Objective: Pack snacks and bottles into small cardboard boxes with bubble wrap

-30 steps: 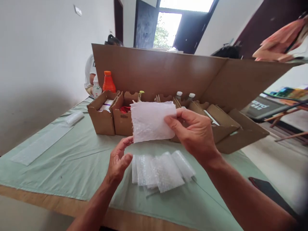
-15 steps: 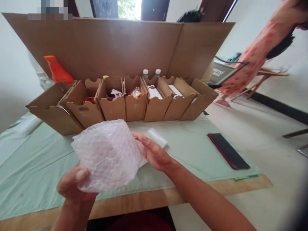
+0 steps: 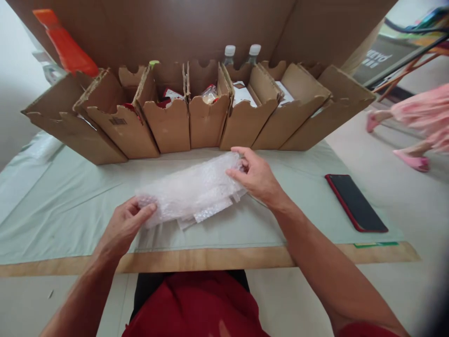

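Observation:
A piece of clear bubble wrap (image 3: pixel 185 189) stretches between my two hands, just over the cloth-covered table (image 3: pixel 252 229). My left hand (image 3: pixel 128 217) pinches its left end between thumb and fingers. At the far right end, my right hand (image 3: pixel 257 175) grips the wrap with the thumb below and the fingers on top. More flat pieces of bubble wrap (image 3: pixel 213 209) show beneath the lower edge. Whether anything lies inside the wrap, I cannot tell.
Several cardboard bins (image 3: pixel 206 124) stand in a row behind my hands, with packets and white boxes inside. An orange bottle (image 3: pixel 68 49) and white-capped bottles (image 3: pixel 229 52) rise behind them. A phone (image 3: pixel 356 201) lies at the right. A person in pink sandals (image 3: pixel 412 160) is beyond the table.
The bubble wrap has gone from held up in front of me to low over the table, spread lengthwise. My right hand now grips its end. My view has tilted down.

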A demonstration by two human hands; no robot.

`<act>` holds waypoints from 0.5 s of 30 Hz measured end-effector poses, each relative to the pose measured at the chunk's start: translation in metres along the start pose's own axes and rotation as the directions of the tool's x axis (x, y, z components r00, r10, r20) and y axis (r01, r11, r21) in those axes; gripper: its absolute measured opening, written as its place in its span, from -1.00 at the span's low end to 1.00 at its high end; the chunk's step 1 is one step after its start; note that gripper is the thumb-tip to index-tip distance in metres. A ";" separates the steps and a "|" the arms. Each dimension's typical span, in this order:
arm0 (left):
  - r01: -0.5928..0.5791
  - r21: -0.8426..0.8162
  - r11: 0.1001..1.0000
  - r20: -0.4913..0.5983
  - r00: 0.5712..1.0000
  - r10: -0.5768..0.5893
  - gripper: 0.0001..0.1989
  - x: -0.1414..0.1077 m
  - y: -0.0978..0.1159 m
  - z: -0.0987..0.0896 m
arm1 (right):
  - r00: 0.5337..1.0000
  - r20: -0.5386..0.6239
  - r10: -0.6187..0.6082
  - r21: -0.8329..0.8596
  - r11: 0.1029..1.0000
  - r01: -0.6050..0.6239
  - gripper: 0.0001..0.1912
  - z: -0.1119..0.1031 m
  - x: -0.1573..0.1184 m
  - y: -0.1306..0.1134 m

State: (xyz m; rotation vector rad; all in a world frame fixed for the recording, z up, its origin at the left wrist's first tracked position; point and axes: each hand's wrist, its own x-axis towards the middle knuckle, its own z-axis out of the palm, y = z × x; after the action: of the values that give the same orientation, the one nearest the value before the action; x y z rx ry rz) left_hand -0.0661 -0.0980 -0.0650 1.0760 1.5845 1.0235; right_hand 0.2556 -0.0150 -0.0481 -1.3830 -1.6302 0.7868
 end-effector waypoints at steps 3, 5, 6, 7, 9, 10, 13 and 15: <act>-0.158 0.324 0.933 -0.095 0.976 0.198 -0.26 0.001 0.011 -0.008 | 0.993 -0.113 -0.028 -0.203 0.979 0.004 -0.29 -0.009 -0.002 0.019; -0.261 0.464 0.847 -0.071 0.941 0.330 -0.18 0.006 0.031 -0.005 | 0.987 -0.156 -0.022 -0.182 0.983 -0.007 -0.29 -0.021 -0.005 0.025; -0.314 0.510 0.801 -0.010 0.929 0.370 -0.20 0.012 0.042 -0.001 | 0.988 -0.155 -0.024 -0.171 0.985 -0.003 -0.32 -0.025 -0.008 0.025; -0.364 0.545 0.755 0.072 0.918 0.390 -0.21 0.019 0.053 0.007 | 0.988 -0.144 -0.045 -0.175 0.984 0.019 -0.35 -0.029 -0.013 0.023; -0.450 0.589 0.672 0.263 0.892 0.366 -0.19 0.040 0.070 0.026 | 0.979 -0.120 -0.163 -0.251 0.959 0.129 -0.41 -0.028 -0.026 0.011; -0.476 0.605 0.638 0.354 0.879 0.320 -0.16 0.053 0.075 0.037 | 0.962 -0.099 -0.255 -0.320 0.923 0.212 -0.44 -0.023 -0.035 0.003; -0.476 0.671 0.569 0.545 0.837 0.057 -0.03 0.089 0.079 0.068 | 0.881 0.090 -0.465 -0.514 0.736 0.441 -0.51 -0.002 -0.058 -0.014; -0.461 0.714 0.527 0.592 0.799 -0.103 0.03 0.107 0.075 0.081 | 0.875 0.234 -0.424 -0.571 0.668 0.477 -0.55 0.013 -0.067 -0.009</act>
State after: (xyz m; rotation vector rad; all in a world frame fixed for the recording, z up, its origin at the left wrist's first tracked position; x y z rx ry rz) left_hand 0.0059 0.0344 -0.0366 2.0365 1.4213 -0.1130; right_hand 0.2427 -0.0813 -0.0590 -1.2650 -2.3033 -0.0141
